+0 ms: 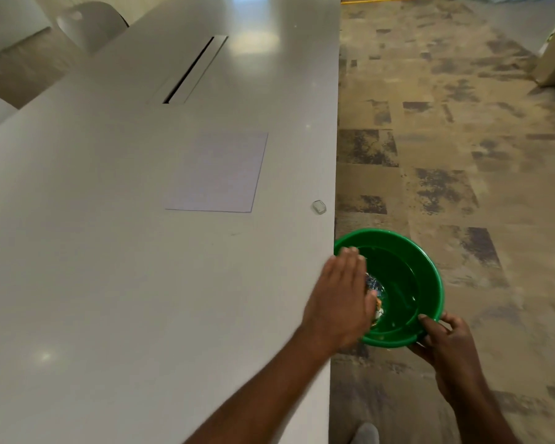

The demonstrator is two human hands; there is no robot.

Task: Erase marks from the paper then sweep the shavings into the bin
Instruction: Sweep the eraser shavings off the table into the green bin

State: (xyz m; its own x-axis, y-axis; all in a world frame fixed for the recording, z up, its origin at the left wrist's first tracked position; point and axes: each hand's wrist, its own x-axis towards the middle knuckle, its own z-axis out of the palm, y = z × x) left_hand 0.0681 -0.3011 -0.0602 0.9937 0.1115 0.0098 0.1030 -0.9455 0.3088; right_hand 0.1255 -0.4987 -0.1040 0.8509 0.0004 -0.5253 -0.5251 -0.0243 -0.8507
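- A long pale grey counter [109, 251] fills the left and middle of the view, with a dark slot [189, 70] cut into its far part; a mottled brown and grey carpeted floor [462, 139] runs along its right edge.
- Chairs [90, 24] stand at the far left beyond the counter.
- A sheet of paper [217, 173] lies flat on the counter, right of centre and well apart from both hands.
- A small pale eraser [319, 207] lies just beside the counter's right edge, between the paper and the bin.
- The left hand [338, 302] lies flat at the counter's right edge, its fingers [350, 261] straight and pressed together, their tips reaching over the near rim of the bin; the hand is blurred.
- A round green bin [430, 277] hangs just off the counter's edge, touching or nearly touching it, below the counter top. Some scraps [375, 285] lie inside, partly hidden by the left hand; shavings are too small to make out.
- The right hand [446, 341] grips the bin's near rim, thumb inside and fingers curled round the outside.
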